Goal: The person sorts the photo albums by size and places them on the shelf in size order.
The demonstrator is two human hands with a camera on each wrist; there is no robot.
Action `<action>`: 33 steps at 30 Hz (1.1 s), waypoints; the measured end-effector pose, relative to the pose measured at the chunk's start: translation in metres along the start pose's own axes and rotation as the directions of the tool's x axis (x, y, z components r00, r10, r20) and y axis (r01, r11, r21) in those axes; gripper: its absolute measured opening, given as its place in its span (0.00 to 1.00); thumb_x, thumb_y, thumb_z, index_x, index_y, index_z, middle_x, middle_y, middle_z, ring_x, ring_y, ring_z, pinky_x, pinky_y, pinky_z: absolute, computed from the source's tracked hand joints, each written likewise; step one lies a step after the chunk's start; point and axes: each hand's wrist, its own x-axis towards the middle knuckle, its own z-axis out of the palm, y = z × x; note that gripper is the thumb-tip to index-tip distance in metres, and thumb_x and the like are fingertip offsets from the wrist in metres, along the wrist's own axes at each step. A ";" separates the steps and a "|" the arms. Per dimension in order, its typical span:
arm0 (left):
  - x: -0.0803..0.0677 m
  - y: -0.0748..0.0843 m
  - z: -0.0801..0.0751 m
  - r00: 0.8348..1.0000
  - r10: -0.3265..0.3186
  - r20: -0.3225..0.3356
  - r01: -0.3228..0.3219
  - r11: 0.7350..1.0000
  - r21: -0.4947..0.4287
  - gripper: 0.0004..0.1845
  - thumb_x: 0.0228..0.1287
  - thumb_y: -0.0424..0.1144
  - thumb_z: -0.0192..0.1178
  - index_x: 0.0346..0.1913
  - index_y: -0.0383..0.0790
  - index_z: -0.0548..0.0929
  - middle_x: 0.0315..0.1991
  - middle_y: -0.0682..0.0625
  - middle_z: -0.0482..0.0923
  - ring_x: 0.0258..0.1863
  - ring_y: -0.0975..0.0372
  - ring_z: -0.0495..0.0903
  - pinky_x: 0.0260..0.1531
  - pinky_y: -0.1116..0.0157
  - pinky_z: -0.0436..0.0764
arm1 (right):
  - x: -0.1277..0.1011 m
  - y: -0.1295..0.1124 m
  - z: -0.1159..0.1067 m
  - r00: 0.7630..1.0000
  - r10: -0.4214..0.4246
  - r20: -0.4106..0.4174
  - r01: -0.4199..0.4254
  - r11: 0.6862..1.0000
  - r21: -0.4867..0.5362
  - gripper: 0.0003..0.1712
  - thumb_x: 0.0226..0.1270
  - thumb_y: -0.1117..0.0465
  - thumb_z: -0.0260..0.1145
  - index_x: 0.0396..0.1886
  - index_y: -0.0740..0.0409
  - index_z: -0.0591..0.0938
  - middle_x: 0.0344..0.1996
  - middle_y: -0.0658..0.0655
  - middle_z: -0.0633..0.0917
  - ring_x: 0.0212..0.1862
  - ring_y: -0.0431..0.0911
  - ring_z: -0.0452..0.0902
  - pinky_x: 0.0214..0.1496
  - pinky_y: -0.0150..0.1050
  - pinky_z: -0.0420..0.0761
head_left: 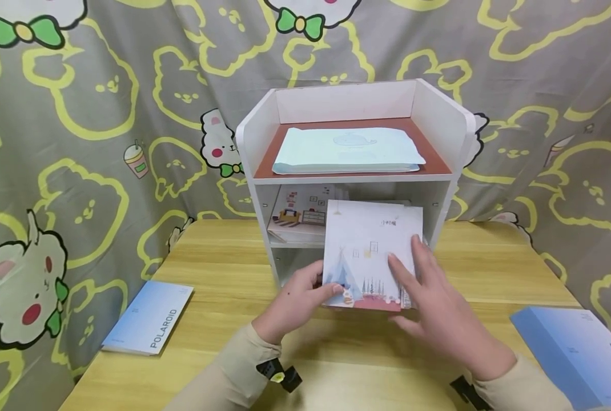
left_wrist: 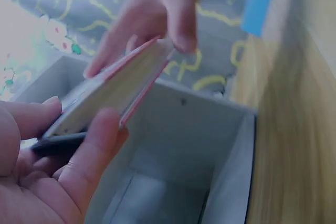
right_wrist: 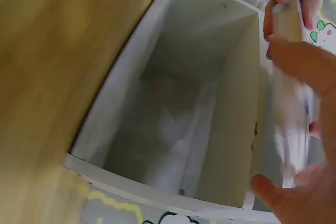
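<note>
In the head view, a book point(head_left: 369, 257) with a white cover, a drawn tent and a red lower edge is tilted up in front of a small white shelf unit point(head_left: 354, 180). My left hand point(head_left: 297, 299) grips its lower left corner, thumb on the cover and fingers behind. The left wrist view shows the book's page edges point(left_wrist: 118, 98) between the thumb and fingers. My right hand point(head_left: 439, 305) lies at the book's right side, its extended fingers touching the cover and its thumb below the lower edge. The right wrist view shows this book point(right_wrist: 291, 114) blurred beside the right hand.
A pale blue book point(head_left: 352, 149) with a whale lies on the unit's top. Another illustrated book point(head_left: 302, 211) stands on the middle shelf. Blue-white POLAROID albums lie left point(head_left: 148, 317) and right point(head_left: 580, 354) on the wooden table point(head_left: 223, 257). A patterned curtain point(head_left: 146, 74) hangs behind.
</note>
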 end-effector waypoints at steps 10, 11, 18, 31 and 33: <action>0.021 0.004 0.001 0.995 -0.071 0.071 0.089 0.952 -0.294 0.17 0.79 0.39 0.52 0.63 0.35 0.77 0.50 0.41 0.84 0.45 0.52 0.86 0.43 0.55 0.87 | 0.014 0.009 -0.005 0.996 -0.026 -0.088 0.017 0.995 -0.099 0.51 0.39 0.69 0.76 0.71 0.47 0.75 0.69 0.69 0.71 0.63 0.74 0.66 0.45 0.65 0.82; 0.022 0.005 0.001 0.995 -0.067 0.077 0.088 0.950 -0.300 0.18 0.80 0.40 0.52 0.64 0.35 0.76 0.51 0.41 0.84 0.45 0.52 0.86 0.43 0.55 0.86 | 0.016 0.009 -0.004 0.994 -0.031 -0.102 0.019 0.994 -0.110 0.49 0.40 0.68 0.76 0.70 0.48 0.76 0.67 0.69 0.73 0.62 0.73 0.67 0.49 0.66 0.80; 0.025 0.015 -0.007 0.992 -0.065 0.105 0.080 0.986 -0.147 0.25 0.82 0.50 0.46 0.68 0.36 0.73 0.50 0.41 0.85 0.48 0.47 0.85 0.45 0.52 0.85 | 0.026 0.015 -0.003 0.989 0.028 -0.142 -0.046 0.991 -0.128 0.46 0.42 0.66 0.76 0.69 0.50 0.78 0.61 0.66 0.79 0.53 0.68 0.72 0.54 0.61 0.74; -0.003 0.044 -0.008 0.806 0.582 0.104 -0.374 0.366 0.852 0.24 0.68 0.48 0.65 0.63 0.42 0.81 0.65 0.44 0.75 0.65 0.51 0.72 0.68 0.56 0.70 | 0.027 0.001 -0.035 0.993 0.114 -0.034 -0.116 0.988 -0.104 0.40 0.49 0.54 0.78 0.65 0.50 0.79 0.62 0.67 0.76 0.57 0.66 0.71 0.53 0.65 0.75; -0.006 0.048 -0.007 0.758 0.614 0.221 -0.450 0.247 0.858 0.22 0.66 0.49 0.67 0.59 0.44 0.85 0.67 0.42 0.73 0.68 0.48 0.70 0.70 0.55 0.66 | 0.026 -0.003 -0.046 0.999 0.054 -0.006 -0.055 0.993 -0.104 0.37 0.49 0.54 0.79 0.63 0.47 0.81 0.60 0.64 0.78 0.56 0.64 0.73 0.52 0.63 0.78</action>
